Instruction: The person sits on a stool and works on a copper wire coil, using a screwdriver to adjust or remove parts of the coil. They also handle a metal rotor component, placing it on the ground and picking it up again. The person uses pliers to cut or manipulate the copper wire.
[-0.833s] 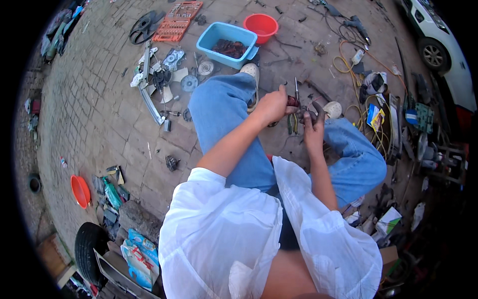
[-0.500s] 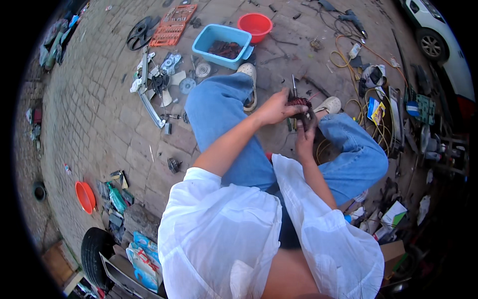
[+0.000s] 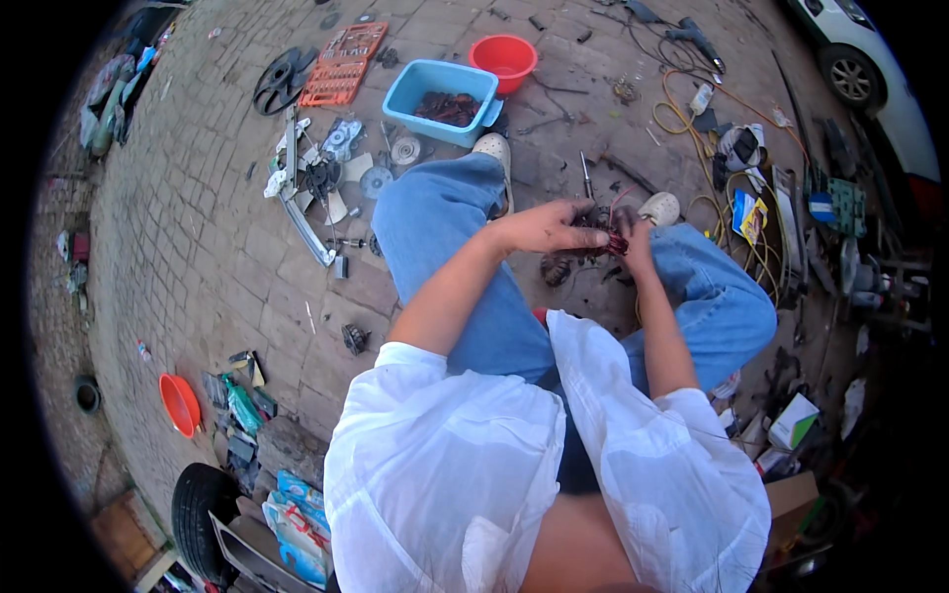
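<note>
Between my legs, both hands are closed on a dark reddish wire coil, which looks like a motor winding. My left hand reaches across from the left, its thumb lying along the coil. Gripping the coil's right end is my right hand, its fingers partly hidden. Just below my left hand, a dark round ribbed part rests on the ground. Beyond the hands, a screwdriver-like tool with a bright shaft points away from me.
Ahead, a light blue basin holds dark reddish scraps, with a red bowl behind it. An orange tool case lies open at the far left. Loose metal parts lie left of my knee; yellow cables and clutter spread right.
The reddish coil has tipped over and sits lower and further right. My left hand has turned flatter across it; my right hand has shifted up and right. The dark round part now shows below.
</note>
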`<state>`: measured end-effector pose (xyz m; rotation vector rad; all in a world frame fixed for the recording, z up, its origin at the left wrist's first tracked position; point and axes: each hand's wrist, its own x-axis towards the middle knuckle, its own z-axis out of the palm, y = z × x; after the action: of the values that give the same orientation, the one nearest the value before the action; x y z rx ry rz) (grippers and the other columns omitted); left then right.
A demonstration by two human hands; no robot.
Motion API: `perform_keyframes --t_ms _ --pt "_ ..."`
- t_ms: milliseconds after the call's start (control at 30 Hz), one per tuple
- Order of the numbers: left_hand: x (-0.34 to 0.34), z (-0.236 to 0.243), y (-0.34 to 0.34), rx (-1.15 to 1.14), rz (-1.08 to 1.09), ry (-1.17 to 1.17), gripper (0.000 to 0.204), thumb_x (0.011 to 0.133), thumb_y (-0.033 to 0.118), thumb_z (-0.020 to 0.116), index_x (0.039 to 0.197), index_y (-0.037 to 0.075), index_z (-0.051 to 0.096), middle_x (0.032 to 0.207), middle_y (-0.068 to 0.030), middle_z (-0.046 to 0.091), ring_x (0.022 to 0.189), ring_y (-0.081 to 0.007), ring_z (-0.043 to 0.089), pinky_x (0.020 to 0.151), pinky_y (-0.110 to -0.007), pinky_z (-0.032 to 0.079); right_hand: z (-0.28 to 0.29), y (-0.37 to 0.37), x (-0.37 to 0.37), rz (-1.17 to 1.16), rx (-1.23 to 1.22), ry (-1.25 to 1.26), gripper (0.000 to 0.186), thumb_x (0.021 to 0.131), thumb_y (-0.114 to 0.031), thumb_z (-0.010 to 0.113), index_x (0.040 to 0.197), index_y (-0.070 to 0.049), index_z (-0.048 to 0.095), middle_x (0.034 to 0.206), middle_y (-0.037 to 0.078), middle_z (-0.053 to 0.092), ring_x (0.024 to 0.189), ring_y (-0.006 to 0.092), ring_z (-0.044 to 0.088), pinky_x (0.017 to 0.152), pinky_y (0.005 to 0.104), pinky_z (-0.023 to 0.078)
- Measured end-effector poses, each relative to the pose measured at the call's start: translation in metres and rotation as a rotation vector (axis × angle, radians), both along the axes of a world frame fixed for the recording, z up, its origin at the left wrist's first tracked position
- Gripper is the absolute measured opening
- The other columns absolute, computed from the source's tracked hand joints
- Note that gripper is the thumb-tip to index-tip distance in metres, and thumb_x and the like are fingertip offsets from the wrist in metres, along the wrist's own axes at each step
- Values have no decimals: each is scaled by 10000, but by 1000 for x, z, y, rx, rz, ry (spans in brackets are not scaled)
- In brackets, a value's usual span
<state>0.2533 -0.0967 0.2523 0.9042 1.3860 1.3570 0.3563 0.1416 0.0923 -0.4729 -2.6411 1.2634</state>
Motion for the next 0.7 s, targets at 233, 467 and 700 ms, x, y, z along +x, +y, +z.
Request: perform_keyframes --t_ms 233,467,700 --pt "1 -12 7 -183 -110 485 615 769 488 685 1011 -56 533 873 -234 614 850 -328 605 753 -399 458 77 24 -33 -230 -21 138 295 940 -246 512 971 33 603 760 128 564 693 211 525 662 319 421" --pt "-5 -40 12 -494 227 680 652 729 506 701 957 -76 517 870 -267 627 859 -417 612 723 -448 481 199 -39 9 -93 -275 -85 261 930 -223 532 871 26 580 658 43 475 614 115 443 564 276 373" --pt "-15 -27 22 -307 507 178 701 766 557 664 988 -93 529 776 -158 615 713 -223 606 611 -332 473 205 -76 54 164 -140 79 231 899 -180 569 941 43 610 754 118 606 713 178 572 664 301 447"
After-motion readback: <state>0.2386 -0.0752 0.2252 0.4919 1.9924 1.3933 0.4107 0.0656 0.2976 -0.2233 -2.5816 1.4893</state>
